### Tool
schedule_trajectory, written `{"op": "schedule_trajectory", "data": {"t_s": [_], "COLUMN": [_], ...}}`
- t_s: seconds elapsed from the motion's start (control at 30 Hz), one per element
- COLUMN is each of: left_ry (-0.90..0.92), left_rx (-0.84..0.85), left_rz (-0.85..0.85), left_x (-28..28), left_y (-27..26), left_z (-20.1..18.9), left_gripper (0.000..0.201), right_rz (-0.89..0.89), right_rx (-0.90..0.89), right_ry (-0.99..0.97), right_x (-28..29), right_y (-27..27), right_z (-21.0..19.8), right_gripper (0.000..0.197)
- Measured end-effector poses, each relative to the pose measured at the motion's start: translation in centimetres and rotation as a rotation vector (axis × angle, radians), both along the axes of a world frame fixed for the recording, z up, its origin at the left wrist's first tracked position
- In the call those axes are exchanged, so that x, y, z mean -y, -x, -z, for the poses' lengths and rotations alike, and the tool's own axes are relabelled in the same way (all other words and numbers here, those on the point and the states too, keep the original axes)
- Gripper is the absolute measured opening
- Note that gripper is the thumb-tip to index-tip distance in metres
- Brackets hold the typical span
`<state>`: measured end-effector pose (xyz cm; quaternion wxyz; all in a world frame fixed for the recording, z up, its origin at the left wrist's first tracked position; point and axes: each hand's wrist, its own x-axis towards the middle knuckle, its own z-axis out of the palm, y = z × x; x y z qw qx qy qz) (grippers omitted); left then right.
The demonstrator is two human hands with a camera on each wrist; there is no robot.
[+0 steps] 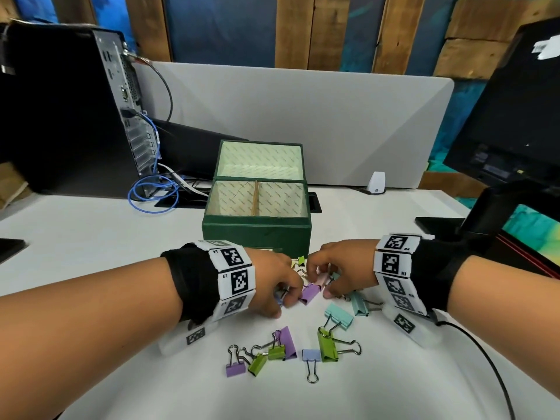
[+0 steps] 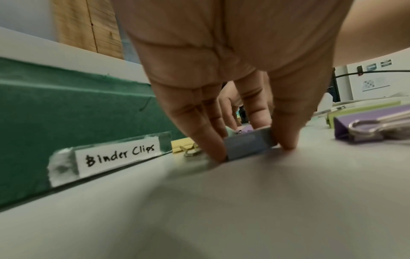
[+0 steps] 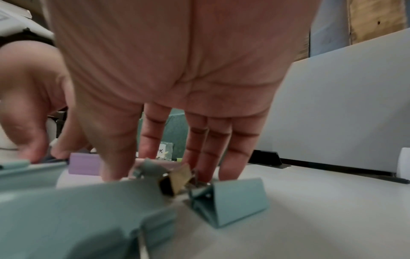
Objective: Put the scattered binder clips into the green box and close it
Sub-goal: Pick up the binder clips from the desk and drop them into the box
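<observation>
Head view, frame centre: green box (image 1: pixel 257 230) stands open on the bench (image 1: pixel 91 237); clips (image 1: pixel 327 347) lie below it; left hand (image 2: pixel 221 70) pinches a blue clip (image 2: pixel 249 145); right hand (image 3: pixel 177 70) reaches into clips, its grip unclear.

The green box (image 1: pixel 257 234) is covered in matt, cloth-like material and lined with printed paper. Matt painted clips (image 1: pixel 328 347) carry glossy metal wire handles.
</observation>
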<state>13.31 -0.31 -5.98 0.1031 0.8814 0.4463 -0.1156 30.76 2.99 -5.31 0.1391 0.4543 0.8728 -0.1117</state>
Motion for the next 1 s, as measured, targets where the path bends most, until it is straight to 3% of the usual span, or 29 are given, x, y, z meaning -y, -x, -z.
{"op": "schedule_trajectory", "data": {"t_s": [0.13,0.33,0.57,0.73,0.87,1.0], "left_ry": [-0.005,0.007,-0.067,0.1,0.152,0.12], "left_rx": [0.034,0.19,0.618,1.075,1.209,1.259], "left_rz": [-0.031,-0.129,-0.371,-0.564,-0.696,-0.759], "left_x": [0.2,0.2,-1.2,-3.0,-3.7,-4.6], "left_y": [0.8,2.5,6.0,8.5,9.4,9.5], "left_z": [0.0,-1.5,-4.7,-5.4,-5.8,-6.1], "left_gripper": [0.015,0.029,0.025,0.02,0.023,0.024], "right_rz": [-0.005,0.036,0.065,0.103,0.139,0.108], "right_rx": [-0.03,-0.164,-0.545,-0.656,-0.697,-0.617], "right_ry": [-0.009,-0.056,-0.214,-0.337,-0.377,-0.222], "right_x": [-0.1,-0.4,-1.4,-3.0,-4.4,-5.2], "right_y": [0.5,0.2,2.4,5.4,7.9,9.1], "right_z": [0.2,-1.4,-3.9,-4.9,-5.3,-5.3], "right_gripper": [0.018,0.013,0.013,0.011,0.015,0.029]}}
